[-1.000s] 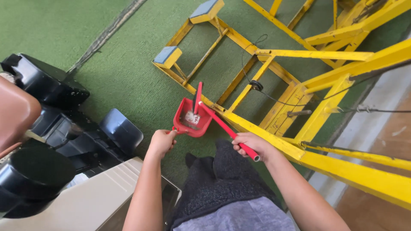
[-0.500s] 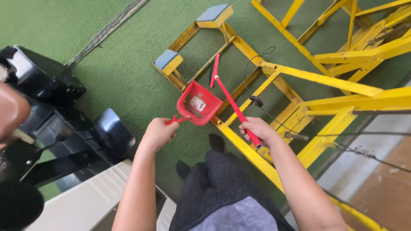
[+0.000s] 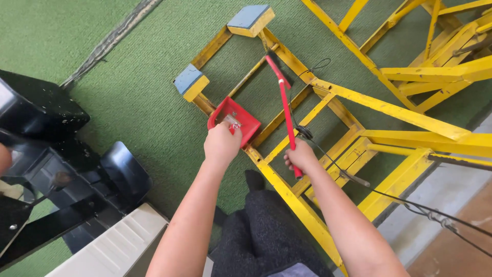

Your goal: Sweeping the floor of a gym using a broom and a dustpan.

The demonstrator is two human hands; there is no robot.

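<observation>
My left hand [image 3: 222,144] grips the handle of a red dustpan [image 3: 234,119], which rests on the green carpet inside a yellow metal frame [image 3: 328,92]. The hand covers the pan's handle. My right hand [image 3: 300,156] holds the red handle of a small broom [image 3: 284,105]. Its black bristle head reaches forward to a yellow crossbar, to the right of the dustpan. Both arms stretch forward over my dark trousers [image 3: 266,231].
The yellow frame carries two blue-topped pads [image 3: 248,17] and a thin black cable [image 3: 359,180] running to the right. Black moulded seats [image 3: 61,154] and a beige box [image 3: 118,246] stand at the left. A pale strip and brown floor lie at the right edge.
The dustpan has moved forward and down onto the carpet inside the frame. The broom swung further ahead, its head now at the far crossbar. My view shifted forward.
</observation>
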